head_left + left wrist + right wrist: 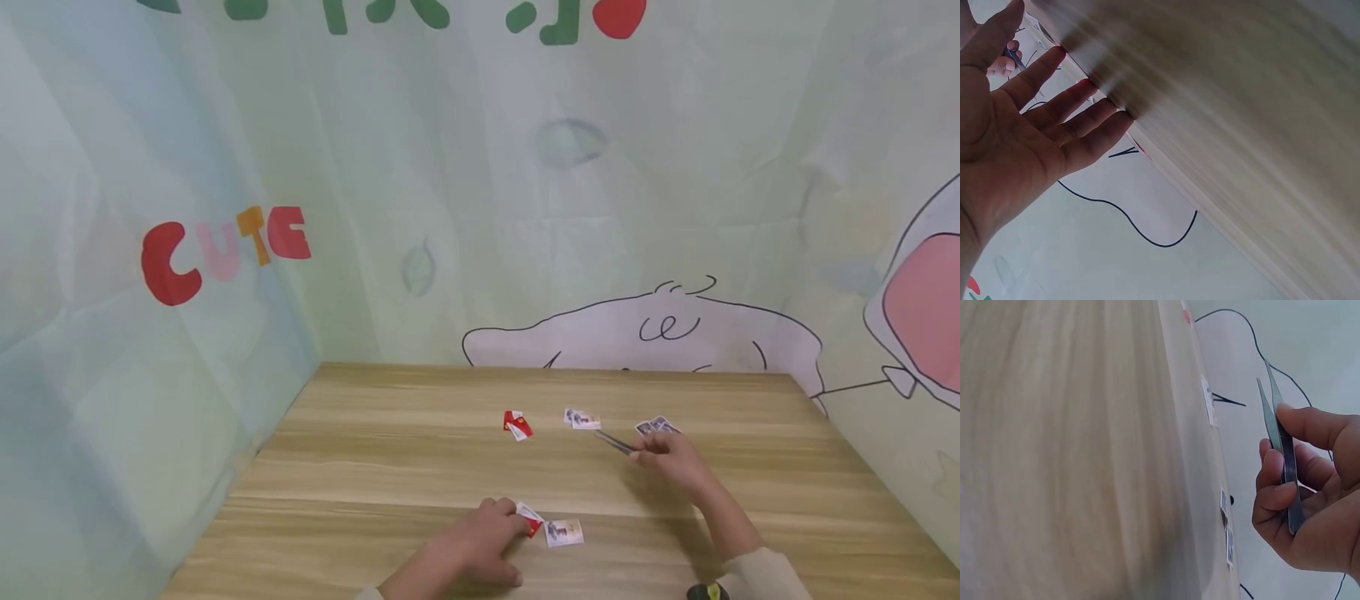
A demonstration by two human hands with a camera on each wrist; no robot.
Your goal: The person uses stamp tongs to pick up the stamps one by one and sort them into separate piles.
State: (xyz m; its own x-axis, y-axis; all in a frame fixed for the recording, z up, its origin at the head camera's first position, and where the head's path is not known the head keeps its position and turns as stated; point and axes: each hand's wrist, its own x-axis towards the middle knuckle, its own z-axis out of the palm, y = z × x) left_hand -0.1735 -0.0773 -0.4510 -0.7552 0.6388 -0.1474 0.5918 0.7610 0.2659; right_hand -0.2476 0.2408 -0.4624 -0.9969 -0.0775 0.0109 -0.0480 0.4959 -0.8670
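Observation:
My right hand [678, 467] grips a pair of metal tweezers [617, 443], their tips directed left toward a pale printed pair of small cards [587, 421]. In the right wrist view, thumb and fingers hold the tweezers [1287, 459], whose tips stand slightly apart with nothing between them. My left hand [480, 537] rests at the near side of the table; its fingertips touch or partly cover some small red and white cards [533, 527]. The left wrist view shows that hand's [1016, 144] fingers extended, fingertips down at the tabletop. Just right of it lies one pale printed card [564, 532].
Farther back on the wooden table [390, 450] lies a group of red and white cards [519, 426]. Dark-pictured cards [658, 424] lie just behind my right hand. A printed cloth backdrop [375, 167] stands along the table's back and sides.

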